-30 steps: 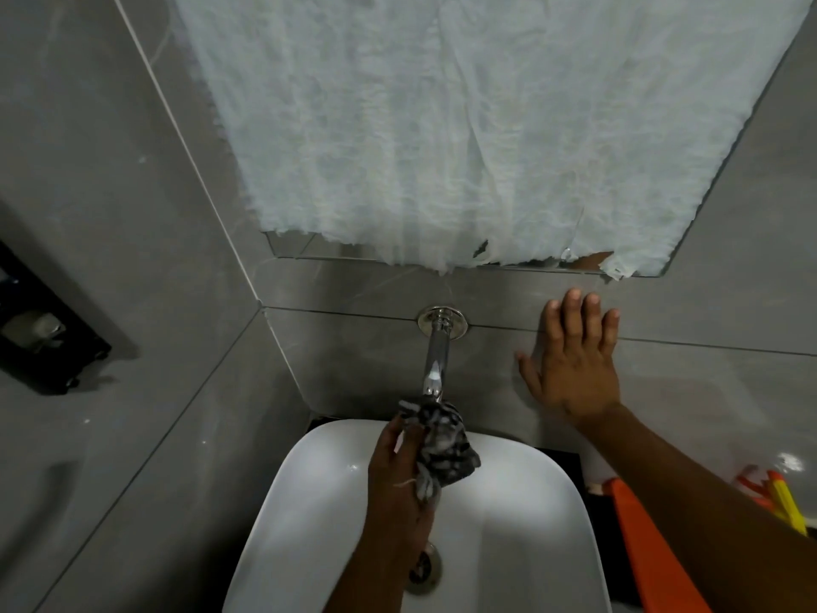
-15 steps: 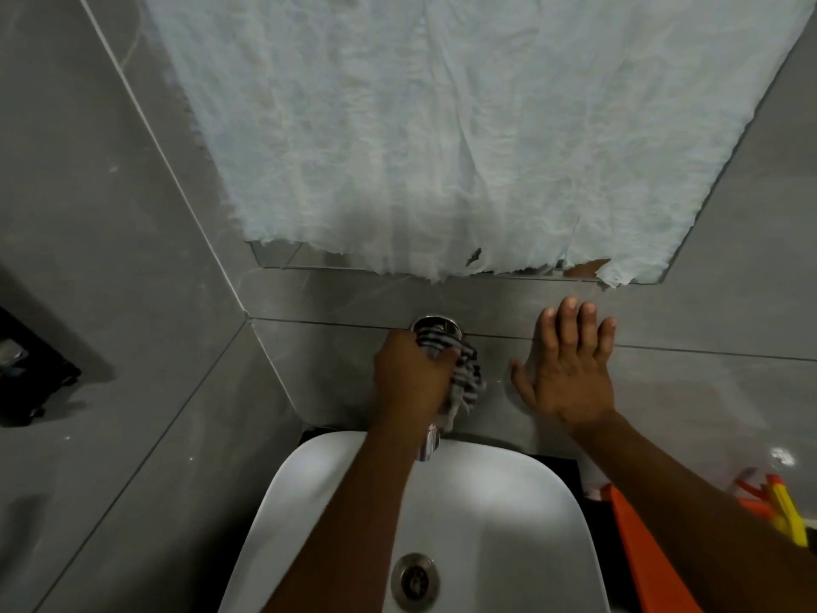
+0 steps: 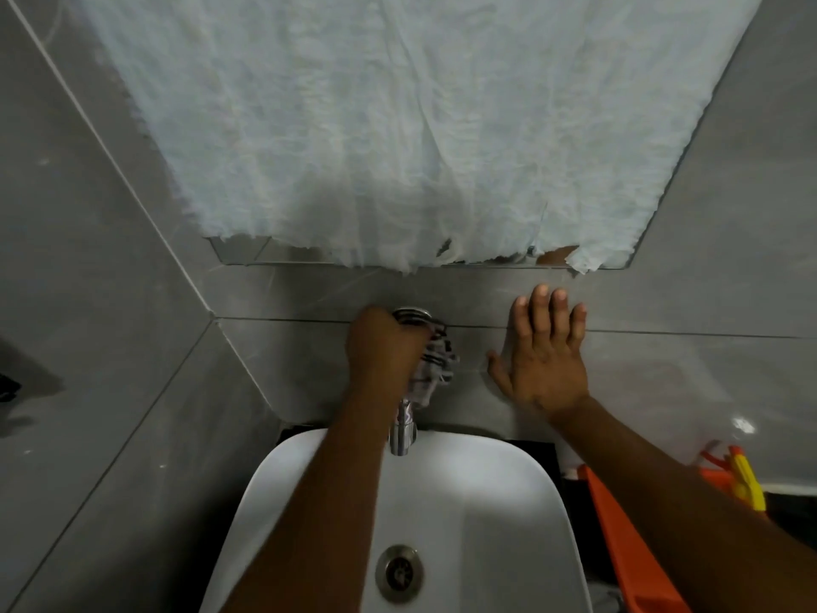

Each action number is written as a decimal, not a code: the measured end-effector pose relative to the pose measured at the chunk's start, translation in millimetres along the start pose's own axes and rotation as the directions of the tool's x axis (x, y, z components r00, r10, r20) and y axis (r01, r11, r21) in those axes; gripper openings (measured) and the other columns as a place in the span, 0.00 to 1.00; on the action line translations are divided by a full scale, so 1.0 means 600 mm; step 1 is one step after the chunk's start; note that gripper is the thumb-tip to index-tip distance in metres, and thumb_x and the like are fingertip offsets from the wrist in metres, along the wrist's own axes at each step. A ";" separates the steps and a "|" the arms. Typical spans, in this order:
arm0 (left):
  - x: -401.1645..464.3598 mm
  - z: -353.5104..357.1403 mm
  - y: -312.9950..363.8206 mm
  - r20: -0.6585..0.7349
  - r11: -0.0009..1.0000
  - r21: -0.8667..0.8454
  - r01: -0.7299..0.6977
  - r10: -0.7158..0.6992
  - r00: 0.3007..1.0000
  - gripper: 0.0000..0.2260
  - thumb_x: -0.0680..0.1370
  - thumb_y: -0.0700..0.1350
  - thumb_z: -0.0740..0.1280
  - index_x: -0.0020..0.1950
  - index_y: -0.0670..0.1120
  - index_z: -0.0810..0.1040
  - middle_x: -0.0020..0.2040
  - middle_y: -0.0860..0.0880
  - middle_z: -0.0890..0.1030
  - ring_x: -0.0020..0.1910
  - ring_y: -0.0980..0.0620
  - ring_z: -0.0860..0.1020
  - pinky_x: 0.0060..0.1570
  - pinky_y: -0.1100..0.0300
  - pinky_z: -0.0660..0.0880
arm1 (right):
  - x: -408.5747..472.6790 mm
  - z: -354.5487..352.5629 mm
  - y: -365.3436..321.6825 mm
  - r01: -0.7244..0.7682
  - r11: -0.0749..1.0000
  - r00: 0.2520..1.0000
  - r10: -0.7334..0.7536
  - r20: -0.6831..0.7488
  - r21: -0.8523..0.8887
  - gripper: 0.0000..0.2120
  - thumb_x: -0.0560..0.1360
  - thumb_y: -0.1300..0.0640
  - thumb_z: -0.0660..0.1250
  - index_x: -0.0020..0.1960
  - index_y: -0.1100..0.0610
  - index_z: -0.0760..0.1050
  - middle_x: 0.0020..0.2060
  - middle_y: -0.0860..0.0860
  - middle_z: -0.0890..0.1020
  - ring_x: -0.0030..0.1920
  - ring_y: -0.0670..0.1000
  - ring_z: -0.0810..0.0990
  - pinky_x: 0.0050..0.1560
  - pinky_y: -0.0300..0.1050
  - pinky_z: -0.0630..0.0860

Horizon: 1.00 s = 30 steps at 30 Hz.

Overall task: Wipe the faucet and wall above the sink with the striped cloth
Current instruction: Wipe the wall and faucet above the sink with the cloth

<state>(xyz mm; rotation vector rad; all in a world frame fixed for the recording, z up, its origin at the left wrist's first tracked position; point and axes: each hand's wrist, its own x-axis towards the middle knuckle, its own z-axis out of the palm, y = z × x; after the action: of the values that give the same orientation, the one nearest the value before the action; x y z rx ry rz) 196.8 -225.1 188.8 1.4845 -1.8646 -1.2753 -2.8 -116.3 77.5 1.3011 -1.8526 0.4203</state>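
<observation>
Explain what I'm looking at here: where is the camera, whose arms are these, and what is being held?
The camera sits on a person's head, looking down past both bare arms; there is no machine. The left hand grips a striped cloth around the upper part of a chrome faucet that comes out of the grey tiled wall. The right hand holds nothing and rests flat on that wall. Below is a white sink with its drain. Above hangs a mirror covered with white sheeting.

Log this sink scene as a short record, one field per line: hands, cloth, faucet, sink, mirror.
left hand: gripping the striped cloth around the faucet near its wall flange
right hand: flat on the grey wall tile, fingers spread
faucet: spout tip bare, over the sink
sink: white, drain visible
mirror: mostly covered by white sheet
</observation>
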 end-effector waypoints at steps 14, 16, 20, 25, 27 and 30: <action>0.010 -0.002 -0.062 0.296 0.819 -0.532 0.214 -0.057 0.953 0.21 0.77 0.51 0.70 0.61 0.36 0.79 0.56 0.32 0.83 0.53 0.36 0.84 0.56 0.37 0.80 | 0.006 -0.022 -0.014 -0.039 0.999 0.998 0.039 0.039 0.000 0.49 0.73 0.40 0.65 0.79 0.65 0.45 0.79 0.59 0.32 0.79 0.61 0.31 0.76 0.67 0.37; -0.006 -0.009 -0.089 0.292 0.837 -0.510 0.196 -0.045 0.955 0.20 0.80 0.52 0.65 0.65 0.39 0.76 0.60 0.35 0.82 0.58 0.36 0.82 0.61 0.38 0.77 | 0.007 -0.024 -0.014 -0.035 0.999 0.998 0.035 0.043 -0.002 0.50 0.72 0.40 0.66 0.80 0.63 0.43 0.79 0.59 0.33 0.79 0.62 0.32 0.76 0.67 0.37; -0.079 -0.006 -0.173 0.577 0.425 -0.736 0.527 -0.012 0.816 0.22 0.77 0.53 0.66 0.60 0.36 0.78 0.48 0.41 0.84 0.48 0.42 0.82 0.55 0.47 0.77 | 0.010 -0.033 -0.025 -0.073 0.997 0.994 0.073 0.078 -0.001 0.51 0.72 0.41 0.65 0.80 0.63 0.40 0.78 0.59 0.30 0.78 0.62 0.30 0.76 0.66 0.34; -0.135 0.013 -0.184 0.638 0.099 -0.767 0.634 0.024 0.769 0.24 0.74 0.61 0.66 0.52 0.40 0.81 0.43 0.43 0.85 0.40 0.45 0.84 0.42 0.52 0.81 | 0.013 -0.044 -0.034 -0.092 0.995 0.989 0.088 0.121 0.030 0.52 0.71 0.42 0.67 0.80 0.64 0.39 0.78 0.58 0.29 0.78 0.61 0.28 0.76 0.64 0.32; -0.123 0.006 -0.159 0.507 0.339 -0.774 0.534 -0.174 0.844 0.19 0.80 0.57 0.59 0.47 0.43 0.80 0.40 0.45 0.85 0.39 0.46 0.82 0.46 0.54 0.80 | 0.011 -0.049 -0.031 -0.086 0.996 0.984 0.080 0.156 0.032 0.53 0.71 0.42 0.66 0.80 0.63 0.38 0.78 0.57 0.28 0.78 0.61 0.28 0.76 0.64 0.32; -0.112 0.004 -0.115 0.219 0.760 -0.543 0.357 -0.282 0.934 0.15 0.83 0.54 0.56 0.57 0.44 0.74 0.48 0.45 0.78 0.41 0.52 0.76 0.38 0.59 0.73 | 0.010 -0.054 -0.031 -0.091 0.995 0.975 0.083 0.204 0.028 0.53 0.72 0.42 0.66 0.80 0.62 0.36 0.77 0.57 0.27 0.77 0.61 0.27 0.76 0.65 0.33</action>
<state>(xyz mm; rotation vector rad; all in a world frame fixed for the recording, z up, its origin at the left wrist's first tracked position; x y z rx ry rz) 253.0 -162.5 142.2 1.4268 -1.1294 -1.9226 26.9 -106.1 98.4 1.3324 -2.0868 0.3807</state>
